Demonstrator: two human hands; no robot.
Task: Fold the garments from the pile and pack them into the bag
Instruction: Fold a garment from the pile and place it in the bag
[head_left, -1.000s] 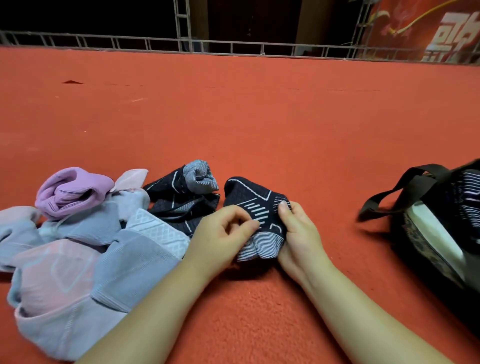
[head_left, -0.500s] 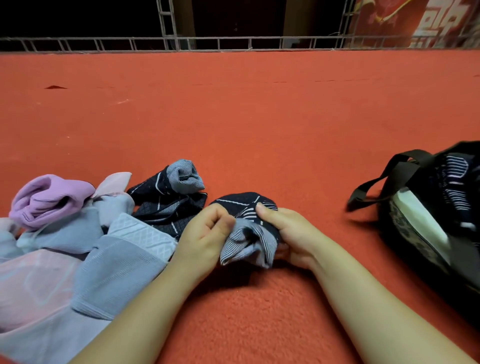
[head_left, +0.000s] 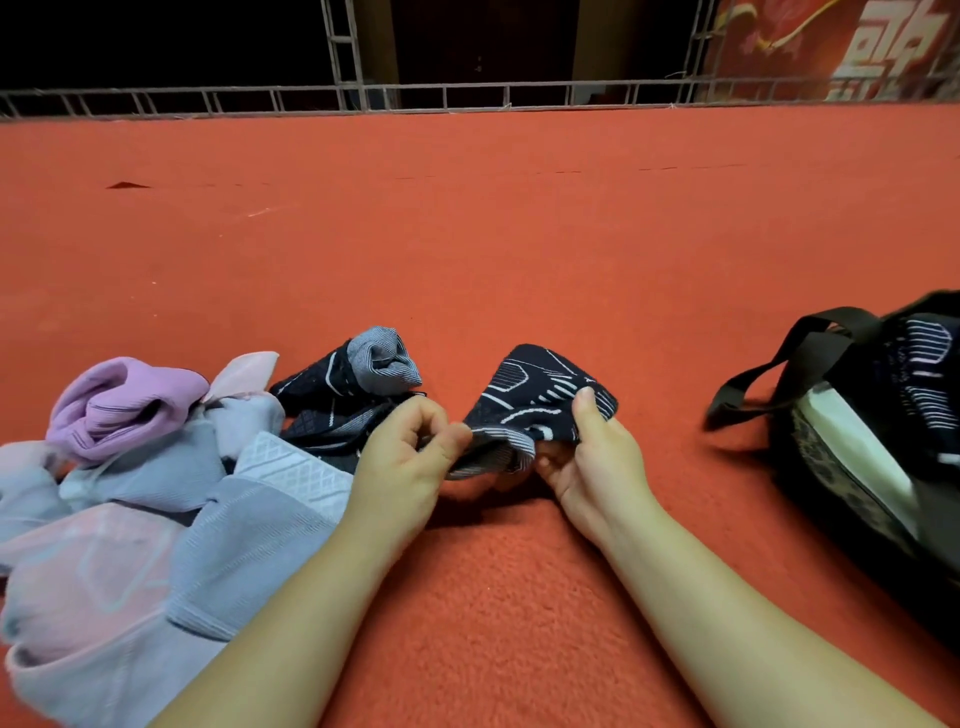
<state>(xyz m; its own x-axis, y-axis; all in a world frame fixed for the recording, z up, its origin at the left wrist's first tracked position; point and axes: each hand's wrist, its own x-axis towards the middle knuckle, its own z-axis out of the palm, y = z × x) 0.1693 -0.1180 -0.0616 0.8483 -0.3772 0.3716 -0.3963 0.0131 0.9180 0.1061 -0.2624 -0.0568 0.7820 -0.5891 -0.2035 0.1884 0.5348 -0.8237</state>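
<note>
Two hands on one garment right now, and I'm reading it as mid-fold. My right hand (head_left: 592, 457) has the dark patterned garment (head_left: 540, 400) pinched, thumb pressed on top of the cloth, fingers curled under it, lifted just off the red carpet (head_left: 519, 234). My left hand (head_left: 410, 457) is curled at the striped grey cuff end, fingertips pinching that edge, the two hands close together with the cloth bunched between them.

Progress check: the black bag (head_left: 857, 441) sits at the carpet's right edge, mouth open, straps flopped toward me, and I can see dark line-patterned fabric already inside, so I judge at least one piece packed. Plenty is left. Just beside my left hand lies another dark garment (head_left: 353, 400) with a grey rolled cuff, loose, unfolded. Further left, running off the carpet's near-left corner, is the pile (head_left: 156, 509): lilac, pale blue and pink pieces heaped and touching one another.

So, by my count, early-to-middle of the job. This piece needs tidying into a compact fold, then a short carry right into the bag.
</note>
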